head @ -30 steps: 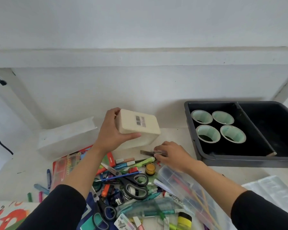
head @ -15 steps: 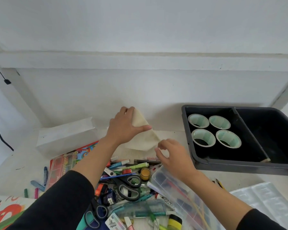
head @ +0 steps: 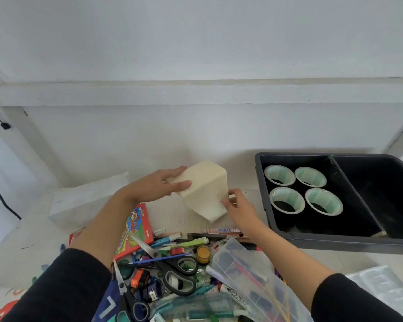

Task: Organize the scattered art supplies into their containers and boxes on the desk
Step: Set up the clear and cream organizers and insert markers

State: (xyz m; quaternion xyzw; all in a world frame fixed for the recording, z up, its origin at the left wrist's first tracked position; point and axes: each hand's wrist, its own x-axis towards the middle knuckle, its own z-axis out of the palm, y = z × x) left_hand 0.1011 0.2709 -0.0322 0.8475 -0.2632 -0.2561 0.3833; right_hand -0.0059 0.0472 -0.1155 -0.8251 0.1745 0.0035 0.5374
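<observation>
Your left hand (head: 158,187) reaches out from a black sleeve (head: 63,287) and holds the cream box (head: 205,194) by its top left end. Its fingers (head: 177,170) lie long over the top, and the thumb presses the near side, so the box is pinched between them. Your right hand (head: 240,206) comes in from the right and pinches the box's lower right edge, thumb in front and curled fingers behind. The box is tilted, with one corner pointing down at the counter (head: 172,217); you cannot tell if that corner touches. It is near the back edge of the counter, in the middle. A white box (head: 89,198) sits toward the left edge. A black tray (head: 349,242) sits toward the right edge with four tape rolls (head: 286,201) in its left part. By the front edge lies a heap of pens, scissors (head: 179,277), a red crayon box (head: 135,231) and a clear case (head: 249,275). A white wall (head: 196,135) stands behind.
</observation>
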